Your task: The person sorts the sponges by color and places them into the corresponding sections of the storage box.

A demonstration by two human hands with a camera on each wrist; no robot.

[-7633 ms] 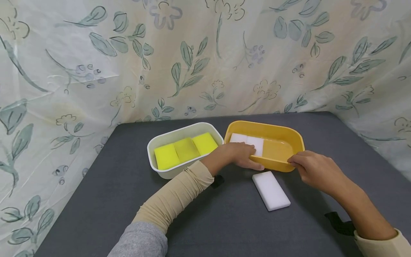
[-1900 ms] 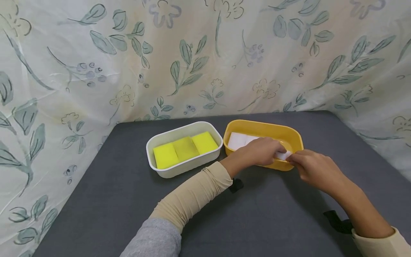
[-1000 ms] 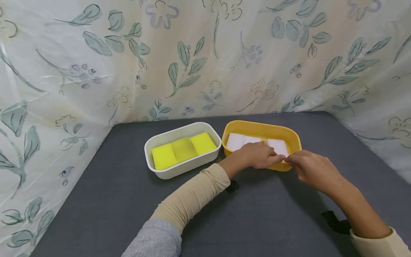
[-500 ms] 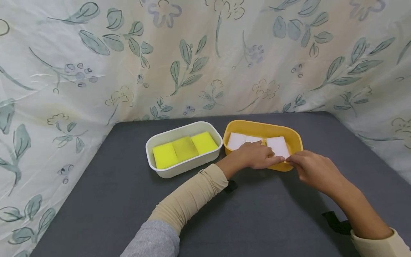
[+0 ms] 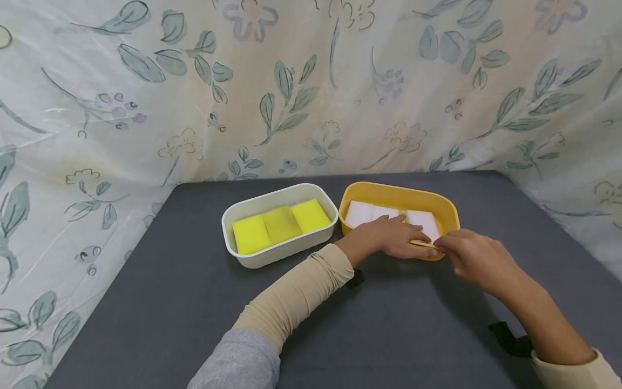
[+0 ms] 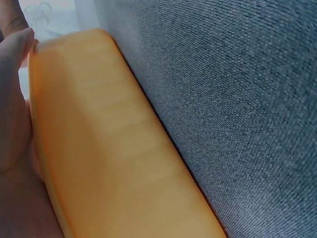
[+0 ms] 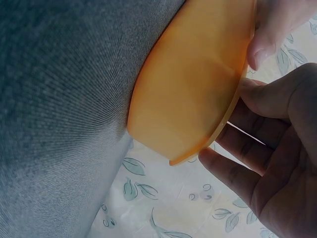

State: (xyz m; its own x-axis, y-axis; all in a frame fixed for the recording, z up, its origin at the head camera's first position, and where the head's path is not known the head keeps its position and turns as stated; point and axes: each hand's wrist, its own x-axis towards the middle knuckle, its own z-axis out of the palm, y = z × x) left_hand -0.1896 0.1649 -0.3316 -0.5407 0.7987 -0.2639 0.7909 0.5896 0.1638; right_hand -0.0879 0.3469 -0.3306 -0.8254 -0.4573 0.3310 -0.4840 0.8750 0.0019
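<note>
In the head view, three white sponge blocks [image 5: 423, 222] lie side by side in a yellow plastic tub [image 5: 398, 193], partly covered by my left hand. That left hand [image 5: 396, 236] reaches over the tub's near wall, fingers extended over the middle block and thumb along the outside of the rim. Its fingertips are partly hidden among the blocks. My right hand [image 5: 478, 259] pinches the rim at the near right corner. In the right wrist view, the thumb of the right hand [image 7: 277, 144] sits at the tub wall [image 7: 188, 94], its other fingers behind the rim.
Left of the yellow tub stands a white tub [image 5: 272, 255] with three yellow sponges [image 5: 282, 226] in a row. Both stand on a dark grey cloth-covered table [image 5: 160, 302]. A floral curtain [image 5: 311, 86] hangs behind. Black straps [image 5: 510, 339] show at the wrists.
Earlier, a white sponge block lay on the table; my left hand put it in the tub's right end. Lately the left thumb has dropped outside the rim. The right hand stays on the corner.
</note>
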